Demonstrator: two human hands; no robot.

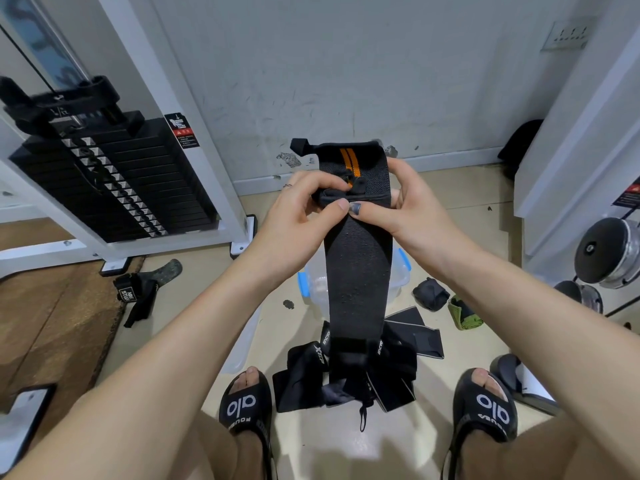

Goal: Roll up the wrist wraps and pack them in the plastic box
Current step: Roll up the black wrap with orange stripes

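Note:
A long black wrist wrap (358, 271) with two orange stripes at its top hangs in front of me. My left hand (304, 216) and my right hand (408, 209) pinch it near its upper end, thumbs meeting over a small fold. Its lower end reaches a pile of loose black wraps (374, 368) on the floor between my feet. Behind the hanging wrap stands the clear plastic box (313, 285) with blue latches, mostly hidden. A rolled black wrap (429, 292) lies on the floor to the box's right.
A black weight stack (114, 178) in a white frame stands at the left. A black strap (138, 296) lies on the floor near it. A green and black wrap (464, 313) and dumbbells (606, 251) sit at the right. My sandalled feet (246, 407) flank the pile.

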